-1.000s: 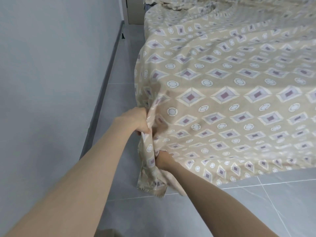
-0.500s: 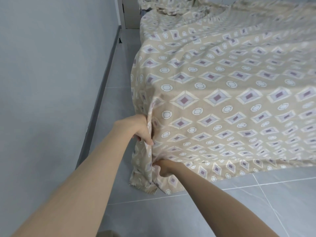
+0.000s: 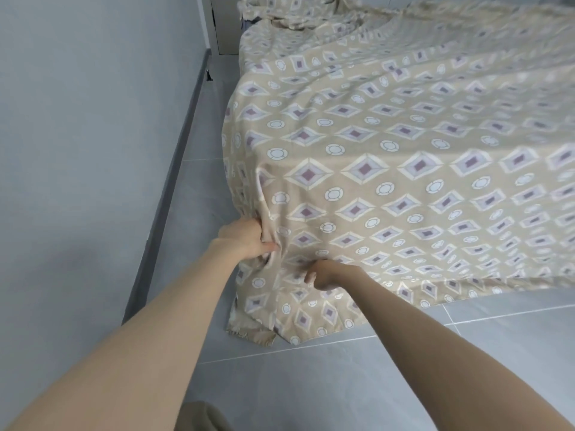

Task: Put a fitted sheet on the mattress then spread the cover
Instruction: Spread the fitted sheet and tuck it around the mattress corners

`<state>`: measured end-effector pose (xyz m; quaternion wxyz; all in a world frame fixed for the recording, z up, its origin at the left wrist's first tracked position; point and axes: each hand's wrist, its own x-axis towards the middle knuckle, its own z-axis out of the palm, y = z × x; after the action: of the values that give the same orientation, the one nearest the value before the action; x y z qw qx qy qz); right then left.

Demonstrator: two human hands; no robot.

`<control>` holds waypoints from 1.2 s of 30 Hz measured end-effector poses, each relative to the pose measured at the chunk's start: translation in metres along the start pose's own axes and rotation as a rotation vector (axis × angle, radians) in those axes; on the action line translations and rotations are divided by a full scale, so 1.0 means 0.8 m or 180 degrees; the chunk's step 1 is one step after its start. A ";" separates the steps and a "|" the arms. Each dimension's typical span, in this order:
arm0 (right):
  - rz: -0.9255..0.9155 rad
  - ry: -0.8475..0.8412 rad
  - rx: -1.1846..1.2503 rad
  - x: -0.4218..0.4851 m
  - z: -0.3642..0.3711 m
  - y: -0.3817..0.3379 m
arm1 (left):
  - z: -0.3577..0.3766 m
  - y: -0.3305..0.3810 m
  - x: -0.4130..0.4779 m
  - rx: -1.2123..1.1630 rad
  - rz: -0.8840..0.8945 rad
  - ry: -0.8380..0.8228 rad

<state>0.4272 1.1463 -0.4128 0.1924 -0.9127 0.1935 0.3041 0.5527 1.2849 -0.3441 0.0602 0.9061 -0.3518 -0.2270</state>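
The sheet (image 3: 389,169) is beige with purple-and-white diamonds and little white circles. It's draped across the whole mattress, so that's totally hidden underneath. The near-left corner hangs bunched up, right where my left hand (image 3: 245,241) and right hand (image 3: 323,275) grip it. The far-left end is still rumpled.

A plain pale grey wall (image 3: 77,135) is seen along the left, finished at its foot with a dark grey skirting board (image 3: 176,163). The floor (image 3: 280,387) is laid with large grey tiles, parted by thin pale grout lines (image 3: 311,346). At the far end a beige door or cupboard front (image 3: 225,26) is set; which cannot be told. A small dark object (image 3: 209,76) is seen against the skirting. The room is lit softly and evenly.
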 end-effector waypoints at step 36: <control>0.0097 0.1654 0.2579 -0.589 -0.629 -0.199 | -0.729 0.212 -0.317 -0.2350 0.0210 0.0427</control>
<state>0.3952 1.1568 0.2941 0.4733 -0.8072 0.3514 -0.0311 0.5493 1.2978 0.3138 0.4130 0.8244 -0.2706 -0.2766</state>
